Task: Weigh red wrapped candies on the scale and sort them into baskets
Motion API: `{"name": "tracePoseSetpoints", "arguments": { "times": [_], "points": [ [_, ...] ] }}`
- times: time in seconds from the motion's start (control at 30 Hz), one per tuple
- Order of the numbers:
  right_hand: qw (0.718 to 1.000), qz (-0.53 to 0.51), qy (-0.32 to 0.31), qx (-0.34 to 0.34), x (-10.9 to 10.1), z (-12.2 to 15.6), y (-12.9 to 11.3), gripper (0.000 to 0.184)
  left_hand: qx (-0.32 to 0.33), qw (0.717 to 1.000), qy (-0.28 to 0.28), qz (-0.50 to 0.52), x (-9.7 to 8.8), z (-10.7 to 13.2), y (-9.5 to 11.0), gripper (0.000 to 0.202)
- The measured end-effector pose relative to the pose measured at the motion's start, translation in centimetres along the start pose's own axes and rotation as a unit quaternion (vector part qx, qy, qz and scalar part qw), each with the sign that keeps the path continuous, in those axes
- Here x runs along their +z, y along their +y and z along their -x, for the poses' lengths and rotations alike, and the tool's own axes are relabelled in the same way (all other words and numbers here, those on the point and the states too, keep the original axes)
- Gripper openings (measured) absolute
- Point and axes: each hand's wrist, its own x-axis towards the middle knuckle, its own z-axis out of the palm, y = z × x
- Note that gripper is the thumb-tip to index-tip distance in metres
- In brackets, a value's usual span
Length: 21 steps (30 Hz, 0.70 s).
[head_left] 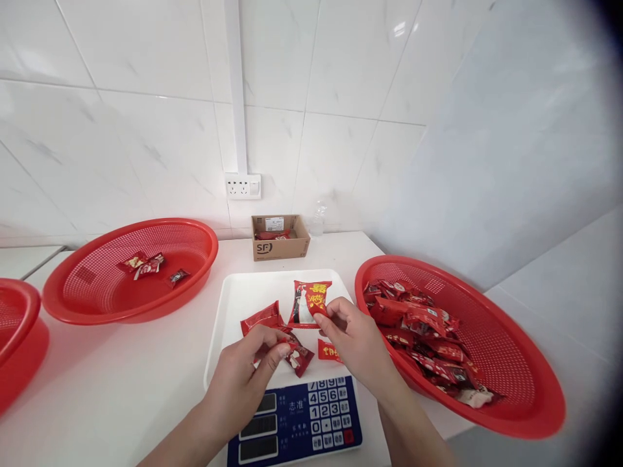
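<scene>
White counter [121,383], two hands over a weighing scale [293,444]

Marbled wall tiles [160,123] rise behind the counter. Directions below take the scale's white tray [248,288] as the clock, with twelve toward the wall.

At four o'clock, the right hand [348,334] is closed in a pinch, thumb and fingers on the lower right corner of a red-and-yellow packet [310,301], which stands up over the tray toward one o'clock. At seven, the left hand [253,360] has its fingers curled and its thumb nearly meeting them beside the packets; I cannot tell whether it grips one or only touches it.

Under and between the hands lie a red packet [263,316] toward eleven, a dark red packet [300,361] near five and a small bright red packet [328,351] partly behind the right hand. Six o'clock has the scale's blue keypad panel.

Further out, a right-hand red basket [511,357] heaped with packets sits at three. Between nine and ten, a left-hand red basket [189,259] holds a few, and another basket [19,324] is cut off beyond it at nine. A cardboard box [281,250] with packets inside stands at twelve, a clear bottle [317,219] just beside it, and a wall socket [243,187] is above at eleven.
</scene>
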Motion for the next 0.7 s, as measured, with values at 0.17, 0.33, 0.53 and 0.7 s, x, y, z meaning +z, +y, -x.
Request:
{"name": "tracePoseSetpoints", "arguments": {
  "times": [0.17,0.33,0.53,0.7],
  "points": [
    [0.994,-0.112,-0.005,-0.004,-0.3,0.5,-0.4,0.026,-0.154,0.955,0.01,0.252,0.0,-1.2,0.4,0.033],
    [0.985,-0.174,0.005,0.003,-0.4,0.3,-0.4,0.026,-0.221,0.905,-0.035,0.361,0.1,-2.9,0.7,0.035],
    [0.98,-0.193,0.02,0.035,0.0,0.1,0.5,0.028,-0.221,0.922,-0.071,0.31,0.5,-3.8,1.3,0.044],
    [0.974,-0.222,0.013,0.041,0.3,0.4,1.0,0.026,-0.202,0.949,-0.12,0.21,0.7,-4.5,1.3,0.049]
  ]
}}
